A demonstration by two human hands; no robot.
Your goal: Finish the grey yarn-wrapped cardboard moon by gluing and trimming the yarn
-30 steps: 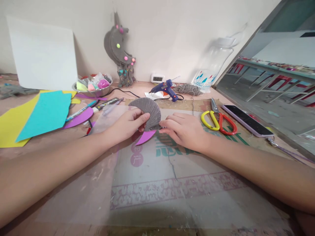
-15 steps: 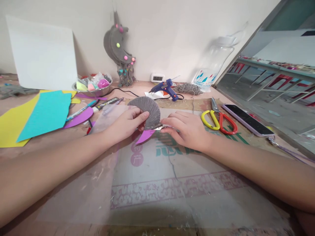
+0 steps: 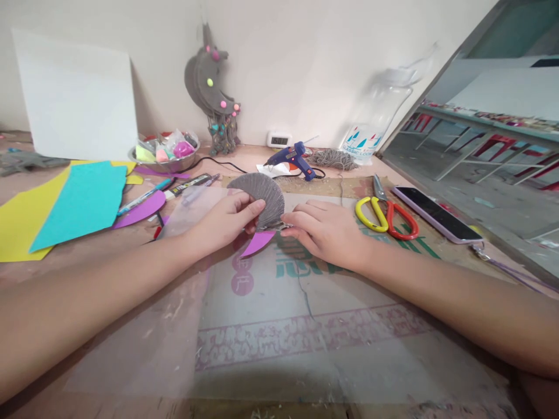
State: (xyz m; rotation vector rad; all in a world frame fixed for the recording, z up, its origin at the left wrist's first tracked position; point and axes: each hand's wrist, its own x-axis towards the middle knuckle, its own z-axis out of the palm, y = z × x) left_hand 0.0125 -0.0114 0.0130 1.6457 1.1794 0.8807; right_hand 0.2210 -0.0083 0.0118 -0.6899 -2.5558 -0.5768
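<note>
My left hand (image 3: 229, 220) pinches a crescent (image 3: 262, 192) between thumb and fingers. Grey yarn is wound closely around its upper part, while the lower tip (image 3: 257, 243) shows bare purple. At the crescent's right edge, where the winding stops, my right hand (image 3: 321, 233) is closed with thumb and forefinger together on the grey yarn (image 3: 286, 225); the fingers partly hide it. A thin strand trails below that hand over a translucent sheet (image 3: 262, 302) on the table.
Scissors (image 3: 386, 215) and a phone (image 3: 437, 212) lie to the right. Behind are a blue glue gun (image 3: 290, 157), a yarn bundle (image 3: 334, 158), a clear bottle (image 3: 371, 122) and a metal bowl (image 3: 166, 157). Coloured sheets (image 3: 81, 203) lie left. A decorated grey crescent (image 3: 205, 84) hangs on the wall.
My right fingers have moved slightly left, closer against the crescent's edge, and the pale shiny bit seen between them is now mostly covered. My left hand keeps its hold.
</note>
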